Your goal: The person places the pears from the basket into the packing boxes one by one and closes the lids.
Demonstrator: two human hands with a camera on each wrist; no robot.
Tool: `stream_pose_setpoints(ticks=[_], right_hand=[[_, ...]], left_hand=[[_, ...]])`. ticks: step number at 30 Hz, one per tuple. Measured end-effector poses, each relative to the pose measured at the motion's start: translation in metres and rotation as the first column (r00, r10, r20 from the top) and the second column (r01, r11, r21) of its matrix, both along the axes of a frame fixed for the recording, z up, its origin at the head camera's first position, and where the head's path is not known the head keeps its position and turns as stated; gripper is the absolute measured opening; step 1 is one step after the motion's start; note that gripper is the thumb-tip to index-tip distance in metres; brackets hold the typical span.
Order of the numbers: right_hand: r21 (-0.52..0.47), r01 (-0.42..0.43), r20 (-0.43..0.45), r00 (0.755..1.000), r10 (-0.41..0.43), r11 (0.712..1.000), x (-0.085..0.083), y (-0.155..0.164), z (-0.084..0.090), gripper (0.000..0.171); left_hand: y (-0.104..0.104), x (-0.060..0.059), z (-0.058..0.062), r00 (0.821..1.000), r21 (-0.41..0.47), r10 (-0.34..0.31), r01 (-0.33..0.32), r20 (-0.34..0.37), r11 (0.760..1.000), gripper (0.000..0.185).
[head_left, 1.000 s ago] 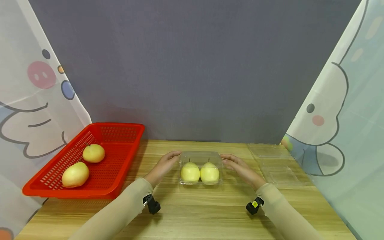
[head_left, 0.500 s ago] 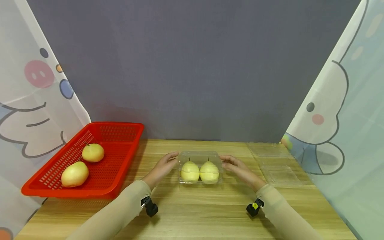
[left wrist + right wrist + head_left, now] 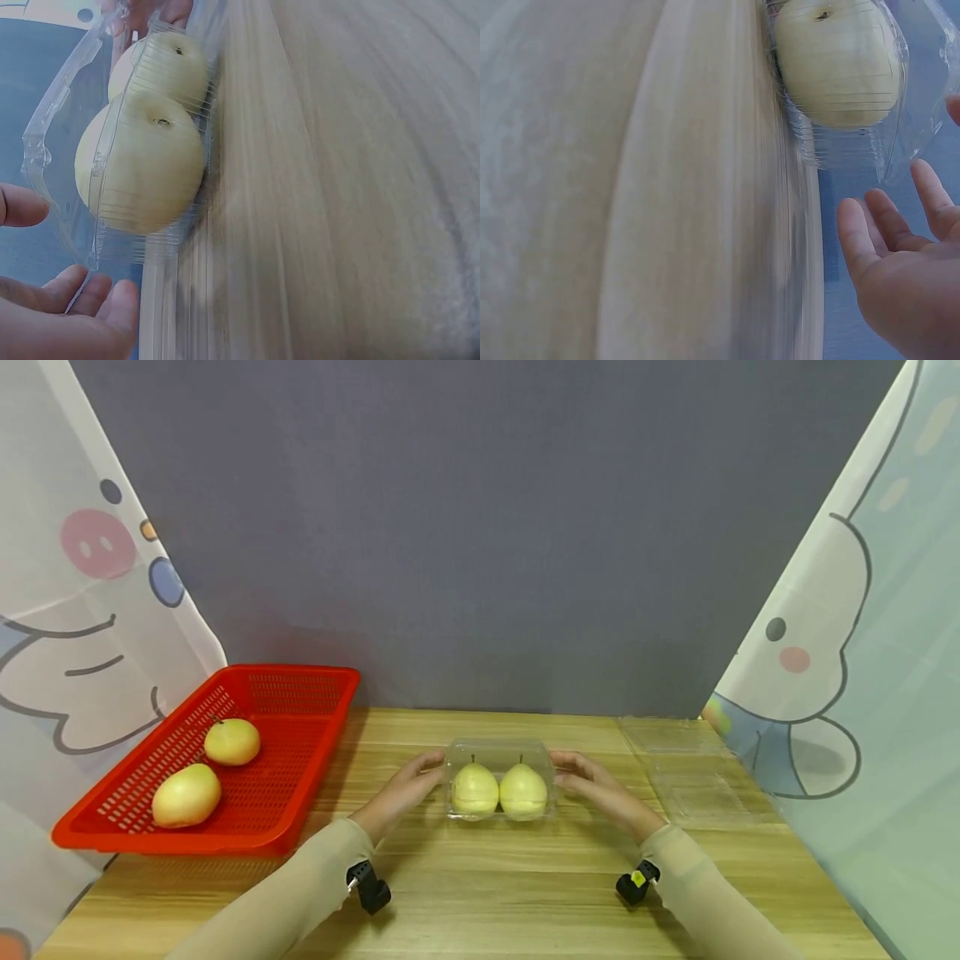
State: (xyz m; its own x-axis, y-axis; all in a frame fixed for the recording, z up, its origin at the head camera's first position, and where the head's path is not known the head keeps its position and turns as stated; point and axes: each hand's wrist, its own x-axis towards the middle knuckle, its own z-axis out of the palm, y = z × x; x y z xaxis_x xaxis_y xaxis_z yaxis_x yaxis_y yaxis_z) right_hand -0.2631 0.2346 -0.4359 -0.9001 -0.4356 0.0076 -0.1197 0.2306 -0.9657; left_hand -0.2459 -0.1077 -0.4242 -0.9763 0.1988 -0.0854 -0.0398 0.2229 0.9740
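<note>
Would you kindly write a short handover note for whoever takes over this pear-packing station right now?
Left hand: open, fingers at the left end of the clear clamshell box.
Right hand: open, fingers at the box's right end; the wrist view shows a small gap to the plastic.
Things: the box sits mid-table with two pears inside, lid down over them. Two more pears lie in the red basket on the left. An empty clear clamshell lies on the right.
Done: two pears boxed.
Left: whether the lid is snapped shut cannot be told; basket pears remain unpacked.
</note>
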Motion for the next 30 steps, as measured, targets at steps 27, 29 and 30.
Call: stream_pose_setpoints(ticks=[27,29,30], right_hand=[[-0.031,-0.038,0.019,0.999,0.039,0.999,0.001,0.0,-0.006,0.064],[-0.028,-0.038,0.022,0.999,0.038,0.999,0.002,0.0,-0.006,0.064],[-0.029,-0.037,0.023,0.999,0.038,0.999,0.002,0.0,-0.006,0.065]], left_hand=[[-0.006,0.014,-0.011,0.995,0.04,-0.089,0.088,0.049,0.995,0.061],[-0.006,0.015,-0.011,0.994,0.035,-0.097,0.095,0.056,0.995,0.062],[-0.006,0.016,-0.011,0.993,0.033,-0.104,0.102,0.06,0.994,0.062]])
